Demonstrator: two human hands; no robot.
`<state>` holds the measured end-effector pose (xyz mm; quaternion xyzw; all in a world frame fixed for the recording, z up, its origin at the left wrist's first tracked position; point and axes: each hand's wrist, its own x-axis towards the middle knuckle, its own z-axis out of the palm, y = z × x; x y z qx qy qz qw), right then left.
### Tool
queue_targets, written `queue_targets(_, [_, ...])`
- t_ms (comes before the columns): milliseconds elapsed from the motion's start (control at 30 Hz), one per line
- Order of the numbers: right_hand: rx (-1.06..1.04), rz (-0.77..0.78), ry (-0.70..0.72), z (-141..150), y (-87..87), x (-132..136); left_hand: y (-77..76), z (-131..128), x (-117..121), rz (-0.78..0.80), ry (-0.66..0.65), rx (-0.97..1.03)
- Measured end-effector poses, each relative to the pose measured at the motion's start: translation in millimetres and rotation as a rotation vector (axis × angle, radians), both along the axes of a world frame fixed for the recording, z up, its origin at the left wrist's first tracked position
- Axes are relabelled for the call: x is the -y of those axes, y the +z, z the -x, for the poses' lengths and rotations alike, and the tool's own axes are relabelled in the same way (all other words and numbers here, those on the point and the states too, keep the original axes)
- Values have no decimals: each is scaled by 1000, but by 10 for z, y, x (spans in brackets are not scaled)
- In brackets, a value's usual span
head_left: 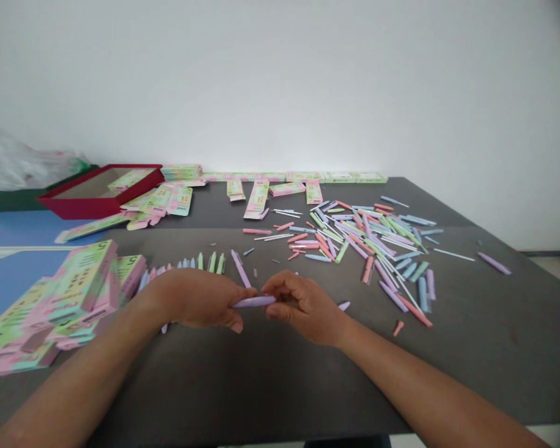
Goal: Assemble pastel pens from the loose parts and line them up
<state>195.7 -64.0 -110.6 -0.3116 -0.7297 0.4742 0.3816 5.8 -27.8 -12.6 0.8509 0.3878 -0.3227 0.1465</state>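
The left hand (200,298) and right hand (303,306) pinch opposite ends of a purple pen (256,302), level between them. Keeping both grips light and aligned should serve best. Both hands angle inward, right fingers curled; loose pen parts (367,226) lie beyond the right hand.

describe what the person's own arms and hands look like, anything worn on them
The left forearm and right forearm are bare as far as the picture's edge, with no sleeve in view. The left hand and right hand are ungloved. No watch or bracelet shows on either wrist, and no ring on the visible fingers.
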Motion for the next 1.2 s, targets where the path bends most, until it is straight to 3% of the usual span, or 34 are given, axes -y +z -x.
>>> queue_targets(233, [-46, 14, -90, 35, 7, 33, -47, -41, -15, -30, -16, 56])
queue_targets(533, [42, -142, -300, 17, 108, 25, -156, -160, -101, -70, -5, 86])
queue_targets(767, [114, -25, -323, -207, 15, -264, -95, -10, -215, -48, 54, 2])
queue_targets(1000, [-80, 76, -286, -408, -79, -499, -87, -58, -154, 35, 5, -53])
queue_targets(1200, [-203, 38, -340, -397, -86, -510, -83, -135, -76, 46, -16, -67])
